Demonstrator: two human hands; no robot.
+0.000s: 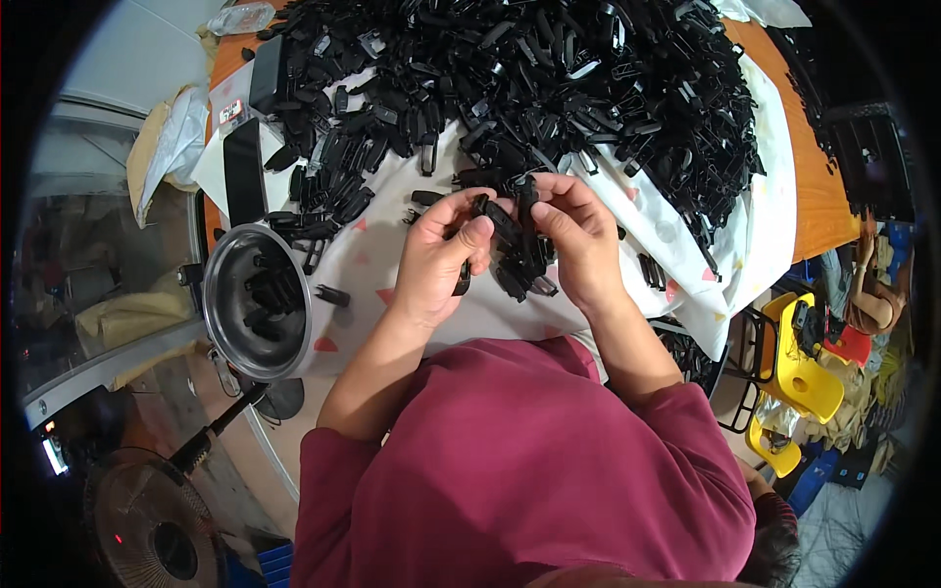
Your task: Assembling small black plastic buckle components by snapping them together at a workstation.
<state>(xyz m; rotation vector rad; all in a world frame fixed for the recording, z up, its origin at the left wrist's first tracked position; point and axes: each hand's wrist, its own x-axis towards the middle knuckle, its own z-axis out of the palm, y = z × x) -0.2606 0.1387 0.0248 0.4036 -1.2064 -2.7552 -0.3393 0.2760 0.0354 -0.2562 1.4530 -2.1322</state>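
Note:
Over the near part of the table my two hands are close together, both closed. My left hand (438,257) pinches a small black plastic part between thumb and fingers; the fingers hide much of it. My right hand (580,235) grips a long, narrow black plastic part (528,211) held roughly upright between thumb and forefinger. More black parts (515,279) lie on the cloth just below and between the hands. Beyond them spreads a large heap of similar black clip-like parts (549,88), some with shiny metal frames.
A steel bowl (218,328) with several black parts inside stands at the left table edge. Beside the heap lie a dark phone (244,176) and a black box (267,73). White patterned cloth (372,255) covers the tabletop. A fan (157,524) stands lower left, yellow chairs (809,377) at right.

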